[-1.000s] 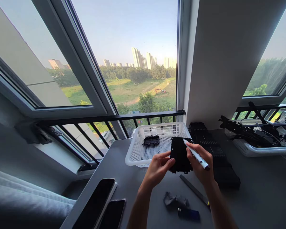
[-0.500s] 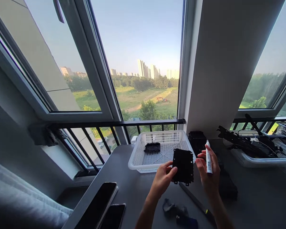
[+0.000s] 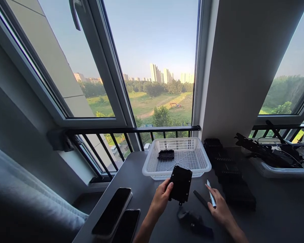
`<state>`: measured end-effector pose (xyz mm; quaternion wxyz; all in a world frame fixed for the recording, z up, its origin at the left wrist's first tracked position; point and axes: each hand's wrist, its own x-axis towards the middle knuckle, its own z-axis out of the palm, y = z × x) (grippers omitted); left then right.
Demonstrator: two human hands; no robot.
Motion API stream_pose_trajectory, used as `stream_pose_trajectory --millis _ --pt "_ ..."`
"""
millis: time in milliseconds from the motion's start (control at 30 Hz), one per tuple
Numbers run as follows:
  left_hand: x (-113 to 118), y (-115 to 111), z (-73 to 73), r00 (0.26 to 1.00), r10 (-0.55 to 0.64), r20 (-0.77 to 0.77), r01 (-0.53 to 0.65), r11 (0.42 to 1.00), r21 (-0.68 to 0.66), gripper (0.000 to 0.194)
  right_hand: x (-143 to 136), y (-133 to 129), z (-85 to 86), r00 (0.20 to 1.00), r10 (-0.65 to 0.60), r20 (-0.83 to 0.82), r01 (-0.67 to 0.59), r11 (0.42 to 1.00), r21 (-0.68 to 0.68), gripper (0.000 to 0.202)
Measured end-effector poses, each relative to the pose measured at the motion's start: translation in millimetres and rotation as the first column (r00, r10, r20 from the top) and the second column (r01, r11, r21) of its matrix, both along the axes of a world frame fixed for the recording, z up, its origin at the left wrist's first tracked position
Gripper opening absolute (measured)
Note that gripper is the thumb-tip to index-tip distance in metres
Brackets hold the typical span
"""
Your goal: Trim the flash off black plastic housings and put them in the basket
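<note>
Black plate (image 3: 181,184) | left grip (image 3: 162,195) pinches one edge, leaving its face uncovered | right grip (image 3: 220,205) pinches white marker (image 3: 212,198)

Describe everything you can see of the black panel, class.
The black panel is thin and roughly rectangular, plastic by its look, with small holes near its edges and a tab at the bottom. The left hand grips its left side, thumb on its face, holding it tilted above the desk.
</note>
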<state>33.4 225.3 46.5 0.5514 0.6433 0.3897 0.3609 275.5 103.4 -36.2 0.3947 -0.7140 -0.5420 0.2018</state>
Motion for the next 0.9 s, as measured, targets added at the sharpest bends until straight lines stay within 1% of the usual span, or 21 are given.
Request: stream_pose_trajectory --millis 100,200,300,367,400,467,533,567,633,667,733,767,800,833,867,900 --pt "-1 0 4.2 1.000 -0.018 -0.015 0.018 1.000 -0.001 0.053 6 6 -20.3 0.991 -0.027 0.134 0.045 0.990 -0.134 0.064" --pt "0 3 11.1 0.999 -0.030 -0.039 0.030 1.000 0.007 0.056 10 9 -33.8 0.965 -0.043 0.257 0.103 0.969 -0.224 0.057" --pt "0 8 19.5 0.996 -0.048 -0.081 0.051 0.998 0.036 0.060 13 7 -38.8 0.953 -0.047 0.299 0.123 0.963 -0.239 0.056" --pt "-1 12 25.5 0.993 -0.057 -0.108 0.066 0.995 0.077 0.059 12 4 -33.9 0.954 -0.066 0.291 0.129 0.971 -0.203 0.053" --pt "-1 13 28.7 0.991 -0.064 -0.121 0.076 0.992 0.100 0.058 10 2 -27.7 0.960 -0.075 0.271 0.125 0.977 -0.171 0.049" --pt "-3 17 35.9 0.982 -0.095 -0.162 0.118 0.983 0.139 0.056 5 -2 -7.4 0.980 -0.079 0.181 0.097 0.991 -0.091 0.040" --pt "-5 21 44.1 0.964 -0.142 -0.227 0.182 0.969 0.167 0.052 -2 -1 21.5 1.000 -0.017 -0.007 0.017 1.000 0.015 0.035" --pt "-4 23 48.4 0.951 -0.170 -0.260 0.220 0.959 0.180 0.050 -6 2 37.5 0.994 -0.013 -0.112 0.019 0.999 0.044 0.036" --pt "0 31 56.6 0.926 -0.230 -0.298 0.298 0.932 0.207 0.044 -12 15 67.3 0.965 -0.051 -0.255 0.071 0.995 0.069 0.045" --pt "4 36 59.9 0.921 -0.260 -0.291 0.329 0.919 0.220 0.042 -14 26 79.7 0.954 -0.032 -0.297 0.058 0.995 0.080 0.048" --pt "15 50 63.9 0.927 -0.283 -0.245 0.340 0.910 0.236 0.039 -15 55 97.1 0.931 0.074 -0.356 -0.061 0.997 0.049 0.044" --pt "21 59 64.4 0.939 -0.257 -0.228 0.309 0.922 0.233 0.038 -14 71 102.2 0.921 0.118 -0.372 -0.122 0.992 0.013 0.038" --pt "28 70 63.7 0.959 -0.187 -0.215 0.231 0.952 0.202 0.039 -12 89 105.4 0.917 0.136 -0.375 -0.147 0.989 -0.001 0.033" --pt "35 81 62.0 0.975 -0.054 -0.215 0.087 0.985 0.147 0.040 -10 107 107.0 0.918 0.128 -0.375 -0.143 0.990 -0.013 0.029" --pt "42 93 59.2 0.974 0.007 -0.225 0.023 0.992 0.127 0.043 -7 124 107.5 0.922 0.105 -0.372 -0.125 0.992 -0.031 0.027" --pt "49 105 55.5 0.971 0.042 -0.237 -0.015 0.994 0.112 0.044 -4 141 107.2 0.928 0.071 -0.366 -0.098 0.994 -0.057 0.026"
